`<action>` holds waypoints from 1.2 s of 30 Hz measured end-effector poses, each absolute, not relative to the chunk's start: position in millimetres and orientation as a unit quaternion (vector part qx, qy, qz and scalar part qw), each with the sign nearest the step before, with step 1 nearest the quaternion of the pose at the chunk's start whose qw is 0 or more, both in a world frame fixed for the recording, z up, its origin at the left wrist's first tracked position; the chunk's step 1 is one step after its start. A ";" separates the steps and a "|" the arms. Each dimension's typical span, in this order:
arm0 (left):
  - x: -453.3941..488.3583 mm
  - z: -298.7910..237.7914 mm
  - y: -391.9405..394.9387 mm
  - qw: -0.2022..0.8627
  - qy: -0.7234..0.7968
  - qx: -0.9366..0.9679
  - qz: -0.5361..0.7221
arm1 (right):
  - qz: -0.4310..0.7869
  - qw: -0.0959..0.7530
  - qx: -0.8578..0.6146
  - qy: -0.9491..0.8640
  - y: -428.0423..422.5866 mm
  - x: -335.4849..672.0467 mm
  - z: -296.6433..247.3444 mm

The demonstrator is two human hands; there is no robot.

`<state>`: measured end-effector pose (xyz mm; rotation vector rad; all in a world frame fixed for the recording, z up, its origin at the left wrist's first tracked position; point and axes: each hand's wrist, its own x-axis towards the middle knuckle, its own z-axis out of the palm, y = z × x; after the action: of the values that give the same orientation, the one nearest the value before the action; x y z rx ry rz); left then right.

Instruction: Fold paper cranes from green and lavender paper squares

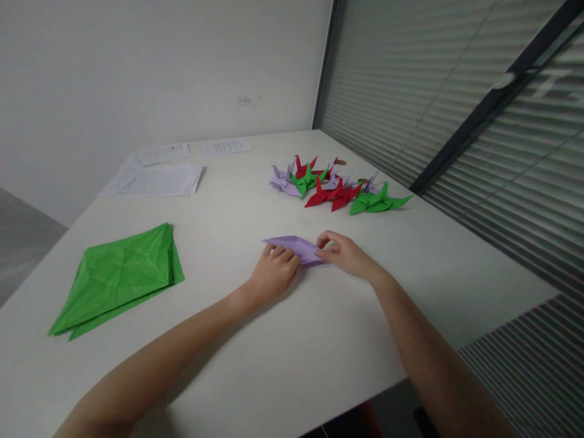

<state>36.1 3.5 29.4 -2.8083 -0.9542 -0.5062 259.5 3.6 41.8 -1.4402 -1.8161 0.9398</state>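
Observation:
A folded piece of purple origami paper (298, 246) lies on the white table between my two hands. My left hand (277, 271) rests on its near left part, the fingers curled over and pressing it. At the paper's right end, my right hand (342, 252) pinches the edge between thumb and index finger. The paper is long and narrow, with a point at the left. Parts of its near edge are hidden under my left fingers.
Several folded paper cranes (335, 188) in red, green and purple stand in a cluster at the back right. Creased green paper sheets (123, 267) lie stacked at the left. Printed papers (155, 180) are behind them. Window blinds (456, 121) border the table's right side.

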 end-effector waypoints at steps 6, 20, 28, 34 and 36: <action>31.8 24.2 11.4 0.018 -0.334 -0.926 -0.177 | 0.332 0.282 -0.478 -0.762 -0.8 260.0 49.5; 31.3 23.7 11.3 0.030 -0.318 -0.937 -0.142 | 0.304 0.209 -0.487 -0.792 6.3 267.4 35.6; 29.6 25.7 12.8 0.023 -0.334 -0.931 -0.144 | 0.302 0.223 -0.499 -0.781 7.1 269.8 37.0; 28.1 26.3 12.8 0.027 -0.327 -0.933 -0.147 | 0.320 0.203 -0.484 -0.788 4.9 271.2 35.5; 28.4 24.9 12.5 0.030 -0.323 -0.934 -0.152 | 0.318 0.200 -0.481 -0.792 4.0 267.2 34.3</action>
<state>28.4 12.5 24.9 -2.8786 -0.9944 -0.4697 267.2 4.0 34.3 -1.3445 -2.2138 0.8893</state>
